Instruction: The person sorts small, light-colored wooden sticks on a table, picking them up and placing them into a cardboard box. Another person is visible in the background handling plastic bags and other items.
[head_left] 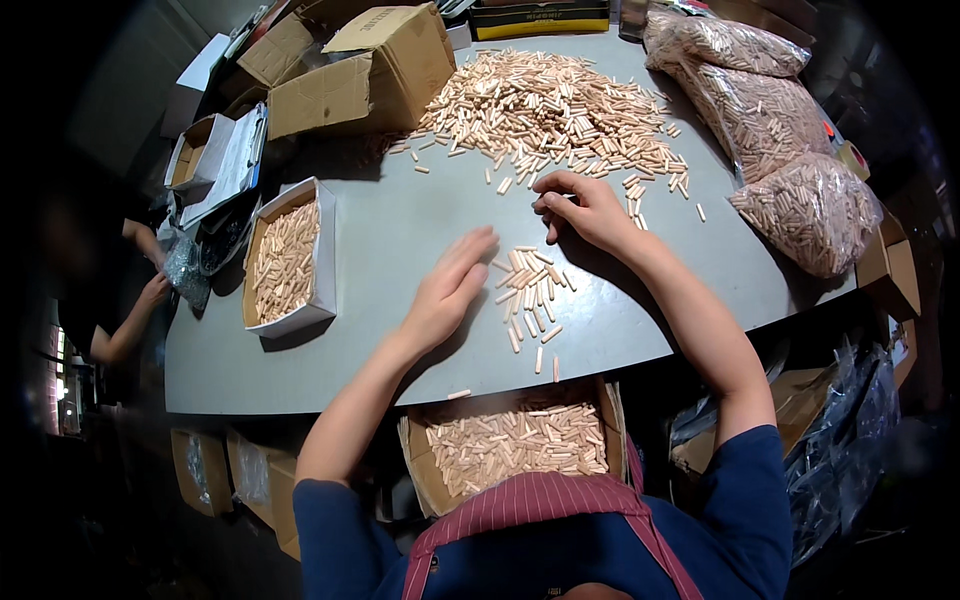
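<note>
My left hand (455, 285) rests low over the table with its fingers stretched out and together, holding nothing. Just to its right lies a small group of short wooden dowels (532, 285). Beyond that group, my right hand (588, 212) hovers with fingers loosely bent and the thumb apart; I see nothing in it, though its palm side is partly hidden. A big heap of dowels (560, 110) spreads across the far side of the table. Below the table's near edge, against my apron, sits a cardboard box (413, 465) full of dowels.
To the left stands a white open box (327, 262) of dowels. Clear plastic bags (745, 110) packed with dowels lie at the far right. A torn carton (320, 95) and a clipboard (232, 165) are at the back left. At far left, another person's hands (155, 285) hold a clear bag.
</note>
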